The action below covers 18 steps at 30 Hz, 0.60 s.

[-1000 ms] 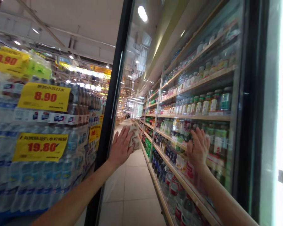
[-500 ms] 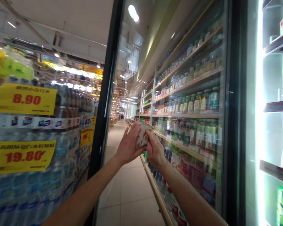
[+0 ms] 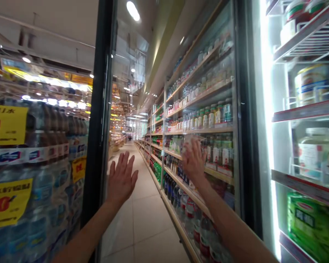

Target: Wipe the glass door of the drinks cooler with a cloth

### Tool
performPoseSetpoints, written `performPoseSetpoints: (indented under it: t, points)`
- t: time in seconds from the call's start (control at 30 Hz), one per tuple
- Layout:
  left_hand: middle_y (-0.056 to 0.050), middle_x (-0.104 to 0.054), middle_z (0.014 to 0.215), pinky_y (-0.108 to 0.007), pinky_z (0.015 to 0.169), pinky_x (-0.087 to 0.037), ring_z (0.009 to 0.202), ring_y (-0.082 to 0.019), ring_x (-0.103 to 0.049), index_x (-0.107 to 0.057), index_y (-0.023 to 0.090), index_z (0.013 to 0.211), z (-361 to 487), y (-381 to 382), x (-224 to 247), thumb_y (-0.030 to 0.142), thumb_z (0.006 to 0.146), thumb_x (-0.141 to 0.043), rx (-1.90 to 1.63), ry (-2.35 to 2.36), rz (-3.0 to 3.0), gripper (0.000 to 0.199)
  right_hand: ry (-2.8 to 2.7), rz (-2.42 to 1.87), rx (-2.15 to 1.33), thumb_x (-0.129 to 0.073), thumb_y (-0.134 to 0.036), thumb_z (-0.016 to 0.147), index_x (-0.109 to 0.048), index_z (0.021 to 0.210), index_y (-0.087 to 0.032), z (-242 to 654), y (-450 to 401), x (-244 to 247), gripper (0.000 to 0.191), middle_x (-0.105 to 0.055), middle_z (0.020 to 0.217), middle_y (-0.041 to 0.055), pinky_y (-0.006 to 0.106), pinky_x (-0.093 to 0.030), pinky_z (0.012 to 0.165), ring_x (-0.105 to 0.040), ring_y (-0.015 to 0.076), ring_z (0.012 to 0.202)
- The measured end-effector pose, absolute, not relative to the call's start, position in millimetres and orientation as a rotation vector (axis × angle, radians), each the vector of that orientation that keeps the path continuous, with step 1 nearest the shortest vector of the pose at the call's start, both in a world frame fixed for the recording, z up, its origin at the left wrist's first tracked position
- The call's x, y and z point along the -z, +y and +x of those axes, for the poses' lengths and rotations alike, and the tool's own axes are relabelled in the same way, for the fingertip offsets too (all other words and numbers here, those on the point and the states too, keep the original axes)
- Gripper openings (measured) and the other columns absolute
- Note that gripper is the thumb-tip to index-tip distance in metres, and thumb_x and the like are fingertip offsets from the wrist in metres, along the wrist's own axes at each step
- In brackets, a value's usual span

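Now | left hand [image 3: 122,179] open, empty, well apart | right hand [image 3: 194,159] at glass cooler door [image 3: 170,91], grip unclear

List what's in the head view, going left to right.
yellow price sign, black door frame, left hand, right hand, green package

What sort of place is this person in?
This looks like a supermarket drinks aisle. There are glass-door coolers lined with bottled drinks, stacked bottled water with yellow price signs, and a long tiled aisle.
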<state>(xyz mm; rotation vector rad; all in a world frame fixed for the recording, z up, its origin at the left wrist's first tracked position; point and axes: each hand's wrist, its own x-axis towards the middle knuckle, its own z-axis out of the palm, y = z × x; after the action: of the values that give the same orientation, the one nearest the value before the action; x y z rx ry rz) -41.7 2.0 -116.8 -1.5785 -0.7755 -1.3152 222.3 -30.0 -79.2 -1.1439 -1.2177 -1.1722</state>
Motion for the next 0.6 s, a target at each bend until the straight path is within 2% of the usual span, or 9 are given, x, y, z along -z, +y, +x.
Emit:
performPoseSetpoints:
  t: [0.1,0.17,0.37,0.47,0.6]
  points:
    - [-0.015,-0.030,0.144,-0.047,0.109,-0.017,0.137,-0.023,-0.018,-0.016,0.017,0.143,-40,2,118,0.028,0.089,-0.041,1.337,-0.807,-1.564,0.061,-0.962,-1.280,1.037,-0.036,-0.032,0.088,-0.044,0.129,-0.017,262,-35,76,0.045,-0.039,0.140,0.0158,0.055,-0.022,0.103,-0.031,0.0286,0.131]
    - [-0.015,-0.028,0.145,-0.048,0.109,-0.017,0.137,-0.024,-0.018,-0.015,0.017,0.143,-39,2,119,0.028,0.089,-0.041,1.340,-0.818,-1.565,0.061,-1.015,-1.258,1.057,-0.035,-0.032,0.088,-0.042,0.131,-0.016,248,-35,80,0.047,-0.037,0.141,0.0168,0.054,-0.022,0.104,-0.029,0.0285,0.133]
    - [-0.014,-0.029,0.145,-0.048,0.108,-0.020,0.137,-0.024,-0.018,-0.015,0.018,0.143,-40,2,118,0.028,0.088,-0.041,1.321,-0.828,-1.566,0.061,-1.552,-0.946,1.263,-0.044,-0.030,0.085,-0.049,0.126,-0.026,169,-31,105,0.041,-0.042,0.139,0.0063,0.048,-0.011,0.110,-0.025,0.0217,0.135]
    - [-0.015,-0.029,0.144,-0.048,0.108,-0.019,0.137,-0.024,-0.019,-0.016,0.017,0.143,-39,1,119,0.028,0.088,-0.042,1.318,-0.826,-1.552,0.062,-1.415,-1.045,1.231,-0.044,-0.028,0.085,-0.048,0.127,-0.026,213,-35,116,0.042,-0.044,0.138,0.0074,0.049,-0.014,0.109,-0.027,0.0220,0.134]
    - [-0.016,-0.031,0.143,-0.048,0.109,-0.018,0.137,-0.024,-0.019,-0.017,0.016,0.142,-36,2,120,0.028,0.088,-0.041,1.332,-0.837,-1.557,0.061,-0.939,-1.264,1.056,-0.035,-0.032,0.089,-0.044,0.130,-0.016,297,-40,123,0.045,-0.039,0.139,0.0185,0.057,-0.025,0.101,-0.032,0.0295,0.131]
